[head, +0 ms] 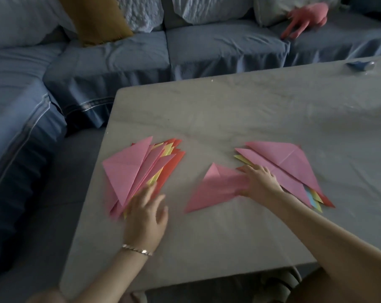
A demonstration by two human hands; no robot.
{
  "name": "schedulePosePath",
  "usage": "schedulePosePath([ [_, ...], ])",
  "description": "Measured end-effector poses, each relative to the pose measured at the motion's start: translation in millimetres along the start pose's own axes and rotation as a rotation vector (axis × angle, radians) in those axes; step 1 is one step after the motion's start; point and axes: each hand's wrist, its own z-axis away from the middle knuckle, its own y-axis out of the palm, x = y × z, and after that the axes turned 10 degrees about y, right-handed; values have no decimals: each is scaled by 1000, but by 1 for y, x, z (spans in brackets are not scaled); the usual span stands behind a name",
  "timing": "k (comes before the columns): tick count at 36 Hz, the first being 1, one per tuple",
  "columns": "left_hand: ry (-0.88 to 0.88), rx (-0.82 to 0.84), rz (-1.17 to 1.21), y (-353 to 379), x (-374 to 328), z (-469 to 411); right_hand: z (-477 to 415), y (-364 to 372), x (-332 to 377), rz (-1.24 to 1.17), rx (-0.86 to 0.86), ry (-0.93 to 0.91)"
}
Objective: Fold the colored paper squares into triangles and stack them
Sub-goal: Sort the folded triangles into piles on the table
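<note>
A fanned stack of folded triangles (132, 171), pink on top with yellow and red beneath, lies at the table's left. My left hand (147, 212) hovers at its near corner, fingers spread and relaxed, holding nothing. A second pile of paper (290, 169), pink on top with yellow, blue and red edges showing, lies at the right. Between the two piles a single pink sheet (213, 189) lies partly folded and motion-blurred. My right hand (260, 182) holds its right corner, fingers bent over the paper, next to the right pile.
The grey table (239, 110) has its left edge near the stack and its near edge below my arms. A small blue object (359, 65) sits at the far right. A blue sofa (119, 57) wraps the back and left, with a pink plush toy (305, 18).
</note>
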Motion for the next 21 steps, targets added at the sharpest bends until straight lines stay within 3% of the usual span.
schedulePosePath([
  [3, -269, -106, -71, -10, 23, -15, -7, 1, 7, 22, 99, 99],
  [7, -652, -15, 61, -18, 42, -31, -6, 9, 8, -167, 195, 127],
  [12, -699, 11, 89, -18, 49, -36, 6, 20, -1, -316, 82, 58],
  [15, -736, -72, 172, -19, 47, -38, 15, 14, -11, -558, -147, 41],
  [17, -772, -118, 203, -19, 45, -38, 17, 2, -20, -670, -304, 84],
  [21, -812, -218, 341, -19, 41, -37, 10, -18, -43, -744, -416, 272],
])
